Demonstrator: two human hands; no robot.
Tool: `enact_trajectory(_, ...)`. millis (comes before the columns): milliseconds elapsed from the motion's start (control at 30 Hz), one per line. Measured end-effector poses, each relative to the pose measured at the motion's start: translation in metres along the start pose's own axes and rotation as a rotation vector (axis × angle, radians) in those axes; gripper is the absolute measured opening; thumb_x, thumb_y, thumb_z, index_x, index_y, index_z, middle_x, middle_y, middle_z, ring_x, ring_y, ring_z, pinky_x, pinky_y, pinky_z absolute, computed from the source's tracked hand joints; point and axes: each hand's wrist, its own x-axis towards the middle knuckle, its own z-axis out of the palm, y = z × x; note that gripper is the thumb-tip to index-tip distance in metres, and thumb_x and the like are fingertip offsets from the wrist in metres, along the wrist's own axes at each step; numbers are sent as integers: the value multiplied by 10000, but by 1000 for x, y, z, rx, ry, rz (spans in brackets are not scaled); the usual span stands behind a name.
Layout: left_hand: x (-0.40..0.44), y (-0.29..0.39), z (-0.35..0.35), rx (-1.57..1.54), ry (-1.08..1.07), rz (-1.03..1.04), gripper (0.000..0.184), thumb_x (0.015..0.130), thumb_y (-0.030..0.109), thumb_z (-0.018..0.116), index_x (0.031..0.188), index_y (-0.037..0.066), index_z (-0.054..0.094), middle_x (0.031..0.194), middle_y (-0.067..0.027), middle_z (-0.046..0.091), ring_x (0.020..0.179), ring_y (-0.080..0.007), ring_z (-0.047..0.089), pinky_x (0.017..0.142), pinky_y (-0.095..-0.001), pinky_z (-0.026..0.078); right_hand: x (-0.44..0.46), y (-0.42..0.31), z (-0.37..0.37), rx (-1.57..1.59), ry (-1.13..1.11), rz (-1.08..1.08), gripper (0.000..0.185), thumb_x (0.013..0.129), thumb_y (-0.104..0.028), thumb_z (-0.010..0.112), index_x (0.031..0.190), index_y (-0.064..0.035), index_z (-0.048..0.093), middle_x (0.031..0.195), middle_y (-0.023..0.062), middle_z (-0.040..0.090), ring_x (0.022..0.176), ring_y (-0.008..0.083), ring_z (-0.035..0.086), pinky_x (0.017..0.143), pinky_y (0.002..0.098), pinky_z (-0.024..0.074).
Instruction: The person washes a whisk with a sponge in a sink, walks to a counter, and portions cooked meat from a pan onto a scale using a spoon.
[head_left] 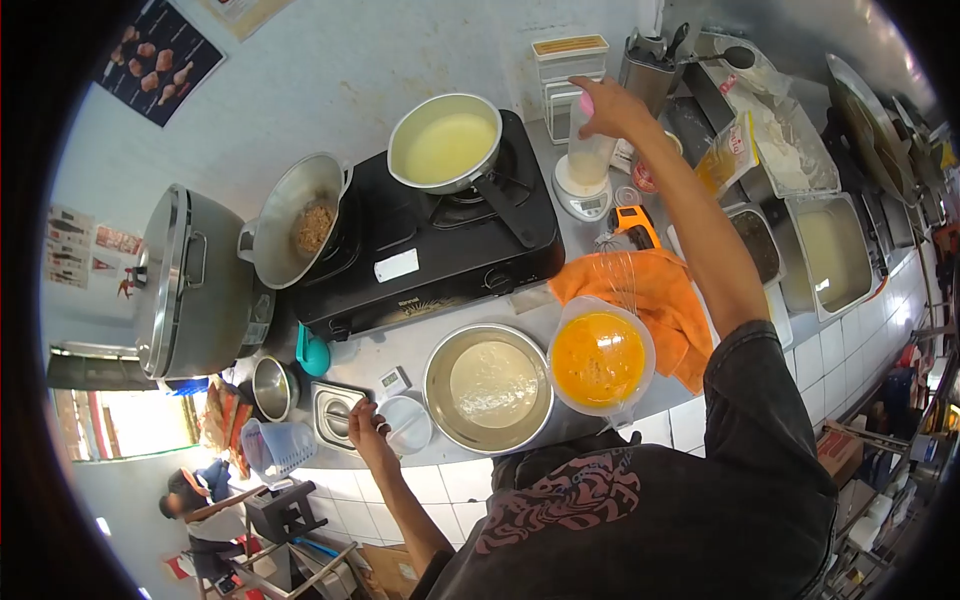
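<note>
My right hand (612, 108) is closed round the pink top of a clear bottle (590, 150), which is over a small white scale (583, 195). My left hand (368, 432) is by a small steel tray (332, 412) and a clear round container (408, 425); its fingers are bent, and what they hold, if anything, is too small to name. A steel bowl of pale batter (490, 388) sits at the counter's front, beside a clear jug of orange-yellow liquid (600, 360). A whisk (617, 265) rests on an orange cloth (675, 320).
A black two-burner stove (450, 270) bears a pan of yellow liquid (445, 145) and a wok (300, 220). A large lidded pot (200, 285) stands left. Steel trays (825, 250) line the right. Another person (205, 510) is at the lower left.
</note>
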Motion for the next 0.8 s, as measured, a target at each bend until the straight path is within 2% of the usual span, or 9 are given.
enact_trajectory(100,-3,-2,2,25,-3,13,254,852,211,561,1055,63,595,856,-11,591,663,-70,482,558,-204,383,18,31,28,-15,75,-163,773,550,-224,817,1252,-153,500,1203,218,479,1132,381,493,947,431,438)
enact_trajectory(200,-4,-2,3,32,-33,16,275,872,225,547,1082,51,587,892,-29,610,685,-87,496,575,-216,398,-3,19,9,77,156,-160,698,550,-184,802,1188,-111,528,1131,208,501,1066,363,511,918,414,442)
enact_trajectory(233,-5,0,4,31,-24,6,282,870,222,549,1090,49,585,903,-32,616,690,-89,502,579,-218,401,-5,26,8,67,282,-230,659,564,-182,798,1163,-96,536,1127,203,513,1065,355,512,907,415,437)
enact_trajectory(267,-5,0,4,24,-33,16,291,870,224,548,1091,36,582,899,-35,617,686,-91,504,577,-221,402,-2,36,-4,25,299,-261,694,563,-213,789,1184,-38,533,1200,180,500,1091,330,492,965,395,396)
enact_trajectory(300,-4,0,2,36,-29,24,295,870,224,547,1089,29,579,899,-38,618,686,-92,507,577,-222,403,-17,26,-28,37,401,-293,682,576,-217,784,1184,-34,536,1171,168,529,1117,318,480,974,396,379)
enact_trajectory(400,12,0,-5,68,-11,13,311,867,219,544,1096,11,569,892,-50,619,687,-94,512,581,-224,405,-38,34,-99,-67,442,-214,622,656,-170,727,1219,-21,512,1198,178,521,1147,340,464,989,389,356)
enact_trajectory(467,39,-6,-8,58,-1,-22,343,883,256,539,1119,9,554,911,-69,625,667,-108,533,580,-232,430,-38,68,-135,-175,535,-309,628,653,-148,718,1232,-51,496,1167,179,524,1133,346,472,974,397,372)
enact_trajectory(667,161,-43,8,-76,-80,-122,510,900,388,524,1187,-32,488,980,-143,621,685,-145,578,589,-264,485,-38,128,-153,-307,329,-10,646,642,-148,710,1242,-147,469,1175,188,510,1118,351,486,949,417,401)
enact_trajectory(800,201,-53,23,34,-31,-54,424,873,344,588,1048,-42,579,868,-126,630,611,-149,592,511,-255,478,-19,183,-119,-330,387,138,670,631,-228,726,1249,-183,470,1183,221,508,1098,386,500,926,444,419)
